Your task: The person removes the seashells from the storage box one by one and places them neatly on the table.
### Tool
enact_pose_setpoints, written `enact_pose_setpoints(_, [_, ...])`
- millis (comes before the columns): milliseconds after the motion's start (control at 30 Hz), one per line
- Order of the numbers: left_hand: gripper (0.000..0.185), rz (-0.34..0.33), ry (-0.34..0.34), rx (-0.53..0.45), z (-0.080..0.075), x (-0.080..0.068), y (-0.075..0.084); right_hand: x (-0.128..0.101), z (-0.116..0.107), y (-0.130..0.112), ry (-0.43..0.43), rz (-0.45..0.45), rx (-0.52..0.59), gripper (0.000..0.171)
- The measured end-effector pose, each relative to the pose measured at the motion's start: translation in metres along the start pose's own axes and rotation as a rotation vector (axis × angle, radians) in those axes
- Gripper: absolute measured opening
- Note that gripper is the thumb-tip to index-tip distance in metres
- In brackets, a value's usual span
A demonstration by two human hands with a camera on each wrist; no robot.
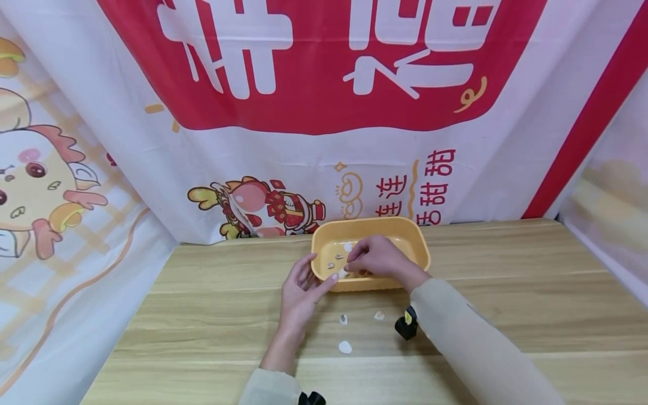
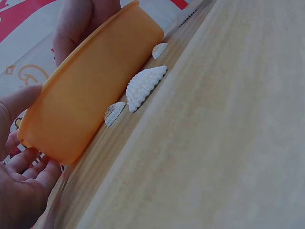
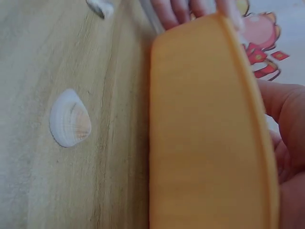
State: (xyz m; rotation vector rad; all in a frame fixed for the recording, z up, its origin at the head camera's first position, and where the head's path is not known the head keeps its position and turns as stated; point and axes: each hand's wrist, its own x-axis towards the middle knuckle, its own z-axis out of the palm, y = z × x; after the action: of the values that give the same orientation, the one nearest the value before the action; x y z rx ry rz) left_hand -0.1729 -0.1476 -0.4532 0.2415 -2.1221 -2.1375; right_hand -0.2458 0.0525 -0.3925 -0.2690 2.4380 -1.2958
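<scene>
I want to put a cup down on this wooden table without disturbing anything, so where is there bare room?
Bare wood lies to the right of the yellow tub, up to the table edge, and to the left of the left hand. It is crowded in front of the tub: three shells lie there between the forearms, the left hand touches the tub's corner, and the right hand reaches inside among more shells.

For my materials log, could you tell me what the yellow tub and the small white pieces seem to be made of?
Yellow rounded tub: likely moulded plastic; smooth, uniform matte wall. Small white ribbed pieces: apparently seashells, fan-shaped with ridges. Pale wood-grain table: possibly laminate.
</scene>
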Motion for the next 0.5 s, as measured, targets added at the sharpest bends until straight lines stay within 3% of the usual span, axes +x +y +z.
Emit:
enact_pose_setpoints(167, [0.075,-0.006,0.0,-0.001,0.0,-0.001,0.001,0.009,0.004,0.001,-0.043,0.011,-0.03,0.018])
enact_pose_setpoints(500, [0.073,0.0,0.007,0.005,0.0,0.0,0.0,0.022,0.016,-0.003,-0.011,0.077,-0.119,0.018])
